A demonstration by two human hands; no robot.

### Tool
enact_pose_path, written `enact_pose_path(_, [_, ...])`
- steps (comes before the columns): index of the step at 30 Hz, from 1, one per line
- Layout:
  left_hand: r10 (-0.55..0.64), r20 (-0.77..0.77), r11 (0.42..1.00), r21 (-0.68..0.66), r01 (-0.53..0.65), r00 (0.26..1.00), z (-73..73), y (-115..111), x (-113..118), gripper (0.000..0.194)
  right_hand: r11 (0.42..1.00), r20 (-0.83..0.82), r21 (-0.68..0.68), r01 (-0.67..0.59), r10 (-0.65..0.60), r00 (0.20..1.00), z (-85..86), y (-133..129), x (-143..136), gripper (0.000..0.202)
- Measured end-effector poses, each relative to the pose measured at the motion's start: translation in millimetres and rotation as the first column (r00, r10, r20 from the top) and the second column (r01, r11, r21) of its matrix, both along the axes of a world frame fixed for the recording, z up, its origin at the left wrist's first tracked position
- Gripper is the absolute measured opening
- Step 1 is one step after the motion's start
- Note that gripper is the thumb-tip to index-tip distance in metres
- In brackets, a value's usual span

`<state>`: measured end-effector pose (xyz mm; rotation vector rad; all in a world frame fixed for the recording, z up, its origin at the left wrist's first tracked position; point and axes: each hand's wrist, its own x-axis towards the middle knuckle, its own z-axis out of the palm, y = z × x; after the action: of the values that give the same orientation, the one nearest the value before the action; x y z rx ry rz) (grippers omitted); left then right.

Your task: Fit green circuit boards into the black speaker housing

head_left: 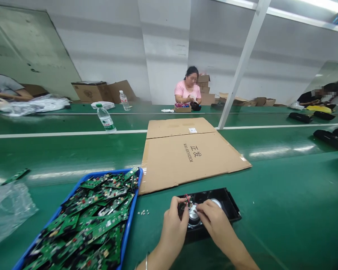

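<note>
A black plastic speaker housing (227, 204) lies on the green bench in front of me, with round silver speaker magnets (193, 215) inside and thin red wires at its near left corner. My left hand (173, 228) grips the housing's left end, thumb and fingers by the wires. My right hand (215, 223) rests over the middle, fingertips pinching at the speaker magnet and wire.
A blue tray (131, 221) heaped with green circuit boards sits to the left. Flat cardboard (186, 153) lies beyond the housing. Small loose parts (143, 212), a clear bag (8, 210), water bottles (106, 119), black housings (331, 138) at right, and seated people across the benches.
</note>
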<state>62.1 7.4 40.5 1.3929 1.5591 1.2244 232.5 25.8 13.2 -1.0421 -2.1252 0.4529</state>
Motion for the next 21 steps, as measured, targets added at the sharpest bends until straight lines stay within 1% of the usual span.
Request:
enact_pose_path(3, [-0.015,-0.018,1.000,0.017,0.016,1.000,-2.8,-0.1,0.4,0.024,0.993,-0.028,0.112,0.032,-0.029,0.999,-3.6,2.0,-4.0,0.022])
enact_pose_path(5, [-0.019,-0.031,0.999,0.035,0.020,0.999,-3.3,-0.5,0.9,0.023,0.986,-0.014,0.162,0.045,-0.043,0.999,-2.1,2.0,-6.2,0.023])
enact_pose_path(8, [-0.031,-0.049,0.997,0.064,0.034,0.998,-1.4,-1.1,1.5,0.020,0.965,0.028,0.245,0.093,-0.103,0.994,1.5,-0.1,-9.6,0.024])
enact_pose_path(13, [-0.043,-0.080,0.996,0.080,0.049,0.996,0.8,-0.5,1.4,0.015,0.928,0.059,0.339,0.153,-0.183,0.981,4.2,-2.5,-13.7,0.031])
enact_pose_path(18, [-0.075,-0.111,0.996,0.040,0.080,0.991,-2.7,-0.5,1.1,0.016,0.878,0.146,0.471,0.091,-0.179,0.973,4.1,-1.2,-15.8,0.037])
enact_pose_path(21, [-0.120,-0.122,0.991,0.036,0.125,0.985,-2.9,-2.0,1.2,0.018,0.846,0.183,0.526,0.087,-0.213,0.960,3.9,-1.9,-17.9,0.039])
